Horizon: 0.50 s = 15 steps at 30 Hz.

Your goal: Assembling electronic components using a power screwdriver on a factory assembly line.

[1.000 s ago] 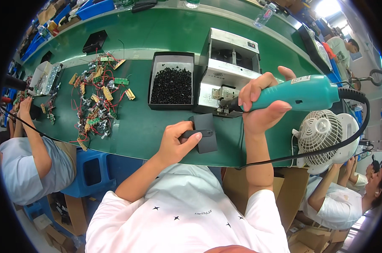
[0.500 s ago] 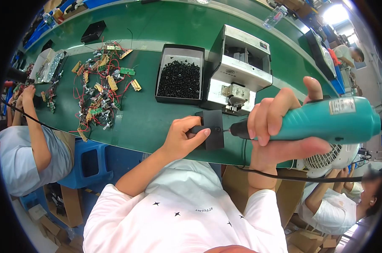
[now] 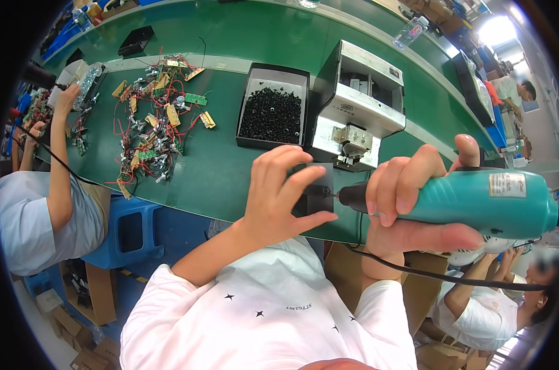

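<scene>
My right hand [image 3: 409, 197] is wrapped round a teal electric screwdriver [image 3: 477, 200] with a black nose, held level and pointing left. Its thin bit reaches a dark screw hole or screw head on a black plastic piece [image 3: 324, 205]; whether it touches cannot be told. My left hand [image 3: 276, 194] is open beside that piece, thumb and fingers spread to either side of it. The fingers partly hide the piece.
Beyond my hands are a black tray [image 3: 272, 114] of small black screws and a white-and-black screw feeder [image 3: 360, 105]. Tangled wired circuit boards [image 3: 159, 117] lie at left. A co-worker [image 3: 51, 209] sits at far left, another person [image 3: 483, 308] at right. A cable hangs below the screwdriver.
My left hand has loosened its closed grip on the black piece and spread its fingers. The screwdriver has come slightly lower with its bit still at the piece. The co-worker's hand at left has risen.
</scene>
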Motion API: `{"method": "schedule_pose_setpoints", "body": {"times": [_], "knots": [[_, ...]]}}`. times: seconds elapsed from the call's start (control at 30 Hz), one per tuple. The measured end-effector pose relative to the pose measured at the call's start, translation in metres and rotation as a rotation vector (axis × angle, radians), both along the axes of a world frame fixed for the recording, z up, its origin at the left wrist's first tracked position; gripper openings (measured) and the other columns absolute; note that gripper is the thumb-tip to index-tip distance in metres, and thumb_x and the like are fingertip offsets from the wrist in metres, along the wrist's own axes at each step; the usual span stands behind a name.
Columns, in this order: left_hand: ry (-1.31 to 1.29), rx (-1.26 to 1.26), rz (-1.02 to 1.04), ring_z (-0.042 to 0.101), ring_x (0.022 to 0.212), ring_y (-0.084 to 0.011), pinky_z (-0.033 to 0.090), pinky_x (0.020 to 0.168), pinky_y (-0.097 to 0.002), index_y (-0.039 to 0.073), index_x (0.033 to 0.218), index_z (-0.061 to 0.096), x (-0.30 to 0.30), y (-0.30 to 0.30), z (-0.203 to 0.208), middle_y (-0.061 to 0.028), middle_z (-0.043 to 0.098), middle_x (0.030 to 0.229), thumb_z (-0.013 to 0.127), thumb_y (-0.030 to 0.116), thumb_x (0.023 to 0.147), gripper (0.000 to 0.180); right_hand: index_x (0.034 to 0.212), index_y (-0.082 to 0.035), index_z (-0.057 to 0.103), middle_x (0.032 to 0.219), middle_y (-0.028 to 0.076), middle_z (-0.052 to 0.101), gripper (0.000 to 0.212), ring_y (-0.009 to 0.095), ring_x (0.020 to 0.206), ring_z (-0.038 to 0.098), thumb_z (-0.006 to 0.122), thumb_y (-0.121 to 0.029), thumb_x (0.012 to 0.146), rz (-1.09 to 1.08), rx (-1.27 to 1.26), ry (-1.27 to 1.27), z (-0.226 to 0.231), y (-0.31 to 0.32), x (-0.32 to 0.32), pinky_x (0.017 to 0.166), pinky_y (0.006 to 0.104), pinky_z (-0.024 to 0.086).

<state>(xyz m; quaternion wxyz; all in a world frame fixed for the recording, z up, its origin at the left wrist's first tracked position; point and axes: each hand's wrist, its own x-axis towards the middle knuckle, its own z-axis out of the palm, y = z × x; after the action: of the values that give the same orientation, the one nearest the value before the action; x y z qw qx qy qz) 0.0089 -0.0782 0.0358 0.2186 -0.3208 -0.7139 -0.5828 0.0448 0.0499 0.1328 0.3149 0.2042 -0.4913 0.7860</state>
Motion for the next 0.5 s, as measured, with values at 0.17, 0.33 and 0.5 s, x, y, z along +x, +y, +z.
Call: {"method": "schedule_pose_setpoints", "body": {"times": [0.17, 0.33, 0.5], "knots": [[0.079, -0.146, -0.163, 0.048, 0.091, -0.0188, 0.033, 0.088, -0.0371, 0.01, 0.078, 0.064, 0.0011, -0.0041, 0.0032, 0.0024, 0.056, 0.085, 0.073, 0.013, 0.068, 0.014, 0.135, -0.013, 0.031, 0.058, 0.001, 0.048, 0.091, 0.008, 0.037, 0.044, 0.06, -0.07, 0.071, 0.0, 0.0, 0.018, 0.003, -0.0047, 0.0041, 0.032, 0.0208, 0.037], [0.039, -0.15, -0.188, 0.048, 0.088, -0.0179, 0.033, 0.088, -0.0355, 0.011, 0.079, 0.067, 0.0027, -0.005, 0.002, 0.0027, 0.056, 0.085, 0.072, 0.014, 0.069, 0.011, 0.135, -0.013, 0.031, 0.058, 0.002, 0.049, 0.091, 0.008, 0.037, 0.044, 0.061, -0.07, 0.07, -0.017, -0.006, 0.019, 0.0017, -0.0041, 0.0057, 0.032, 0.0211, 0.036], [0.018, -0.147, -0.196, 0.048, 0.088, -0.0181, 0.032, 0.088, -0.0355, 0.013, 0.08, 0.069, 0.0039, -0.0064, 0.0, 0.003, 0.056, 0.085, 0.071, 0.014, 0.07, 0.01, 0.135, -0.014, 0.031, 0.058, 0.002, 0.049, 0.091, 0.009, 0.037, 0.044, 0.061, -0.069, 0.07, 0.009, -0.02, 0.022, 0.0007, -0.0037, 0.006, 0.032, 0.0215, 0.036]]}}
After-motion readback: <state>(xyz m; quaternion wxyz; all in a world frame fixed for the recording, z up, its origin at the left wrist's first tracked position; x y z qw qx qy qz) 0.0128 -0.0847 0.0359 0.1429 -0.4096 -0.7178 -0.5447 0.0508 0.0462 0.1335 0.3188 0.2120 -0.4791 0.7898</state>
